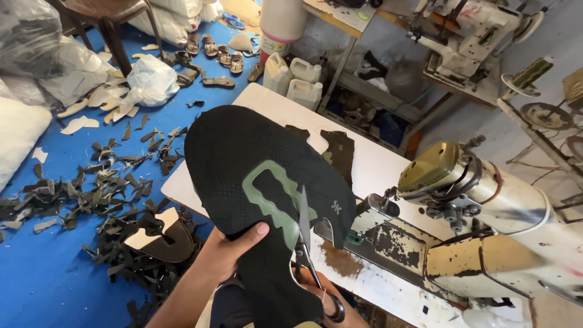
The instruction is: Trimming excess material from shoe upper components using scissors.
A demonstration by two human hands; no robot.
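Two hands: shoe upper [243,158], scissors [305,234]

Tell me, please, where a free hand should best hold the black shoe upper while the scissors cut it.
Probably the wide rounded top of the black shoe upper, coming from the left. That part hangs free and unsupported, away from the scissors; the left hand already pinches its lower edge.

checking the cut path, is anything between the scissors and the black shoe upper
Nothing visible. The scissors in the right hand already lie against the black shoe upper, blades beside its green trim. The left hand pinches the lower edge, left of the blades.
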